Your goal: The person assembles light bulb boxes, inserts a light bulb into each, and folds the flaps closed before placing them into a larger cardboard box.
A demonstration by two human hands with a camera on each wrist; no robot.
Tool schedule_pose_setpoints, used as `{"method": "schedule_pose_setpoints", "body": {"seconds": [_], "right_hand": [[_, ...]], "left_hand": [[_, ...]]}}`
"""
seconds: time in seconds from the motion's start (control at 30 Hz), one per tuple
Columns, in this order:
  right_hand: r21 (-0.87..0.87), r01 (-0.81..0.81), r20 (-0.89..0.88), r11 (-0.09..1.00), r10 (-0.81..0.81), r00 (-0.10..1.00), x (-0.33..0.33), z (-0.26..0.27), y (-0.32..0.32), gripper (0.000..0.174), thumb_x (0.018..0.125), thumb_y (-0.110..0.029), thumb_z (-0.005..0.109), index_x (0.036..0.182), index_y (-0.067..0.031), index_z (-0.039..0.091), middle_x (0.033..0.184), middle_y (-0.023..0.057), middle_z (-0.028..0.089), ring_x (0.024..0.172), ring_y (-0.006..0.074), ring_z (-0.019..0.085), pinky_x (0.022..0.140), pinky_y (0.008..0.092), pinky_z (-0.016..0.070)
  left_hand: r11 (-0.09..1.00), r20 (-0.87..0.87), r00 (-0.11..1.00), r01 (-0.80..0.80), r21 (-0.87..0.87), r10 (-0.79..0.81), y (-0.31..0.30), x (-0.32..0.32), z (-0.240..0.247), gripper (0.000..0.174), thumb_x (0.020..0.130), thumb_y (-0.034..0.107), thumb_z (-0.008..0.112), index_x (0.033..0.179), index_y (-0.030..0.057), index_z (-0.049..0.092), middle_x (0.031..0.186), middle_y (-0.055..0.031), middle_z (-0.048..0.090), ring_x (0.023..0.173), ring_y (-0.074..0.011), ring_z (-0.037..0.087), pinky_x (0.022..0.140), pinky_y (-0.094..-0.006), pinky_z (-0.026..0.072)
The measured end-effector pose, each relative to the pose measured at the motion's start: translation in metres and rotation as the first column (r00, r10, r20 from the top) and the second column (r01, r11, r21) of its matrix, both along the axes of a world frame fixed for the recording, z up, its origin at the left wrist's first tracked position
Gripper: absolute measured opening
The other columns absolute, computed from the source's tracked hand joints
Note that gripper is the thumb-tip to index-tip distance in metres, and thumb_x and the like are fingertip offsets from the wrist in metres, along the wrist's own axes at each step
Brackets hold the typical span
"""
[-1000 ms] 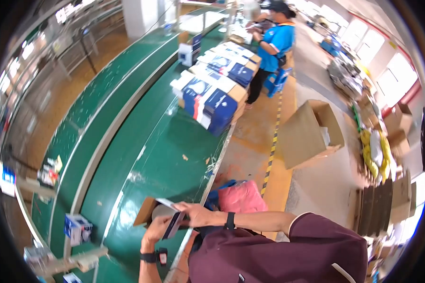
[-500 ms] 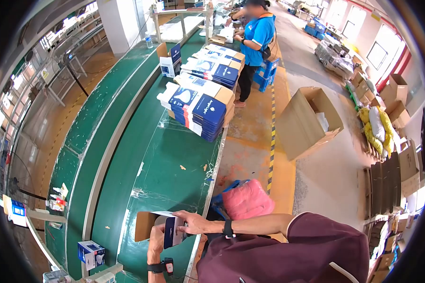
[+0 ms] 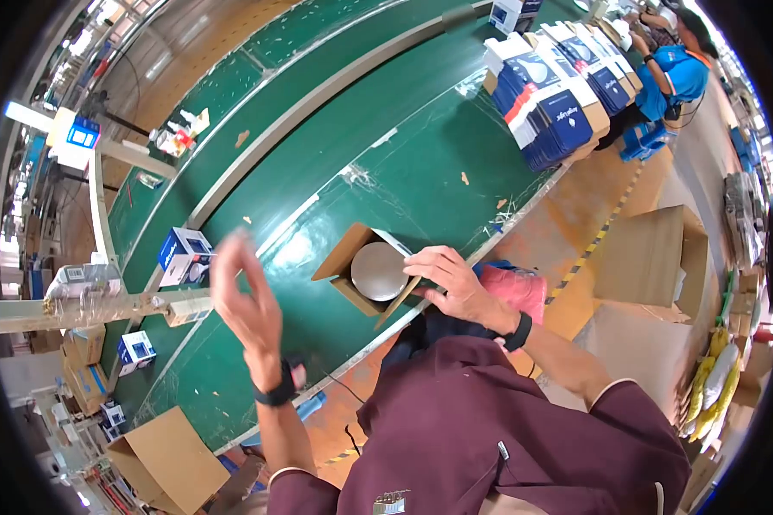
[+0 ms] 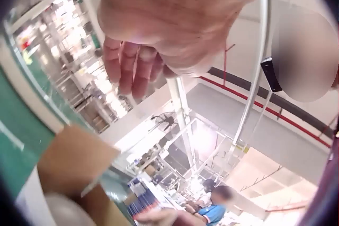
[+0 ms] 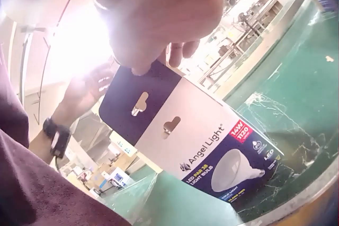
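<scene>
An open light bulb box (image 3: 358, 300) stands on the green conveyor belt, its brown inner flap (image 3: 342, 251) spread outward. Inside lies a light bulb (image 3: 379, 271), its round pale face upward. My right hand (image 3: 455, 287) pinches the box's near edge, thumb on one side and fingers on the other. The right wrist view shows the printed box side (image 5: 212, 152) with a bulb picture and dark blue hanging flap (image 5: 139, 96). Raised left of the box, my left hand (image 3: 247, 300) is blurred, holds nothing, and has its fingers loosely bent.
Stacks of flattened blue and white cartons (image 3: 550, 107) lie farther along the belt (image 3: 421, 163), near a person in a blue shirt (image 3: 674, 77). Closed bulb boxes (image 3: 185, 257) sit at the left beside a wooden rail (image 3: 86, 311). A large open carton (image 3: 648, 262) stands on the floor.
My left hand has let go of the box and moved up and left. My right hand remains at its edge. The head view has turned left, and the box opening now shows the bulb face.
</scene>
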State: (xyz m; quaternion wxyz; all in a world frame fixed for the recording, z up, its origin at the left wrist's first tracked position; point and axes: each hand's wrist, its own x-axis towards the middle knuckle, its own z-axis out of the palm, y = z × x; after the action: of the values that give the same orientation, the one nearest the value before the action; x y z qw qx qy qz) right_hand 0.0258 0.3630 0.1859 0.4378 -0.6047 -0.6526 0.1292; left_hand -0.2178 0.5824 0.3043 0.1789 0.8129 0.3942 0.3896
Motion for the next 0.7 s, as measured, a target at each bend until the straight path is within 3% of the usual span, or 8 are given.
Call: {"method": "schedule_pose_setpoints", "body": {"seconds": [0.07,0.13,0.23,0.27,0.43,0.53,0.6,0.7], "right_hand": [[-0.013,-0.12,-0.015,0.993,0.12,0.993,0.006,-0.005,0.009,0.045,0.08,-0.006,0.081,0.123,-0.0092,0.068,0.122,0.0081,0.067,0.121,0.0296,0.059,0.101,0.0412,0.0487],[-0.036,-0.179,0.015,0.983,0.18,0.984,0.007,-0.006,0.02,0.037,0.084,-0.011,0.081,0.119,-0.0098,0.069,0.114,0.0081,0.067,0.114,0.0289,0.06,0.095,0.0407,0.0483],[-0.055,-0.159,0.145,0.986,0.165,0.976,0.001,-0.005,0.042,0.034,0.09,-0.019,0.079,0.122,-0.0125,0.068,0.102,0.0096,0.063,0.104,0.0287,0.06,0.089,0.0402,0.0472],[-0.086,-0.112,0.202,0.99,0.128,0.971,-0.001,-0.008,0.048,0.031,0.095,-0.022,0.076,0.121,-0.0096,0.068,0.103,0.0112,0.064,0.104,0.03,0.06,0.089,0.0416,0.0471],[-0.296,0.227,0.235,0.928,-0.159,0.959,-0.008,-0.008,0.057,0.059,0.097,-0.025,0.074,0.149,-0.0053,0.056,0.093,0.0131,0.061,0.097,0.03,0.059,0.083,0.0417,0.05],[-0.364,0.194,0.357,0.911,-0.056,0.932,0.0,-0.003,0.05,0.076,0.094,-0.025,0.077,0.16,-0.0066,0.045,0.094,0.0122,0.06,0.092,0.0292,0.058,0.081,0.0405,0.0518],[-0.219,0.008,0.365,0.976,0.074,0.928,0.008,-0.011,0.047,0.079,0.09,-0.025,0.079,0.159,-0.0068,0.045,0.099,0.0116,0.06,0.094,0.0293,0.057,0.084,0.0406,0.051],[-0.168,-0.107,0.388,0.98,0.166,0.907,0.012,-0.017,0.04,0.087,0.083,-0.023,0.084,0.159,-0.0071,0.046,0.106,0.0116,0.06,0.099,0.0309,0.056,0.09,0.0422,0.049]], "left_hand": [[0.931,0.064,0.977,0.211,-0.299,-0.201,-0.054,-0.015,-0.008,0.025,0.106,0.01,0.057,0.124,-0.0031,0.069,0.115,-0.0185,0.075,0.104,-0.0292,0.072,0.099,-0.0387,0.0533],[0.759,0.2,0.962,0.27,-0.592,-0.185,-0.093,-0.033,-0.042,0.031,0.107,0.015,0.055,0.129,-0.0022,0.068,0.117,-0.0174,0.075,0.118,-0.0322,0.068,0.106,-0.0427,0.0492],[0.794,-0.045,0.96,0.203,-0.573,-0.278,-0.123,-0.038,-0.083,0.047,0.105,0.024,0.058,0.145,-0.0014,0.059,0.139,-0.0202,0.065,0.152,-0.0394,0.04,0.122,-0.0494,0.0322],[0.877,-0.224,0.938,0.136,-0.46,-0.263,-0.13,-0.032,-0.092,0.055,0.102,0.02,0.064,0.151,-0.0013,0.052,0.14,-0.021,0.063,0.145,-0.0406,0.045,0.119,-0.0497,0.0355],[0.949,-0.055,0.996,0.053,-0.312,-0.074,-0.126,0.001,-0.136,0.067,0.095,0.001,0.07,0.157,-0.0001,0.045,0.111,-0.0153,0.07,0.118,-0.0349,0.058,0.102,-0.0481,0.0471],[0.988,-0.164,0.984,0.047,-0.146,-0.071,-0.118,0.011,-0.139,0.067,0.091,0.002,0.072,0.154,0.0018,0.05,0.112,-0.0144,0.068,0.112,-0.0343,0.058,0.098,-0.0475,0.0484],[0.997,-0.341,0.939,0.066,0.029,-0.052,-0.119,0.013,-0.139,0.067,0.09,0.003,0.074,0.153,0.0025,0.051,0.114,-0.0144,0.067,0.113,-0.0355,0.058,0.097,-0.0482,0.0481],[0.994,-0.327,0.941,0.064,-0.088,-0.09,-0.122,0.016,-0.133,0.076,0.082,0.016,0.086,0.15,0.0019,0.055,0.12,-0.015,0.061,0.115,-0.0354,0.054,0.099,-0.0478,0.0446]]}}
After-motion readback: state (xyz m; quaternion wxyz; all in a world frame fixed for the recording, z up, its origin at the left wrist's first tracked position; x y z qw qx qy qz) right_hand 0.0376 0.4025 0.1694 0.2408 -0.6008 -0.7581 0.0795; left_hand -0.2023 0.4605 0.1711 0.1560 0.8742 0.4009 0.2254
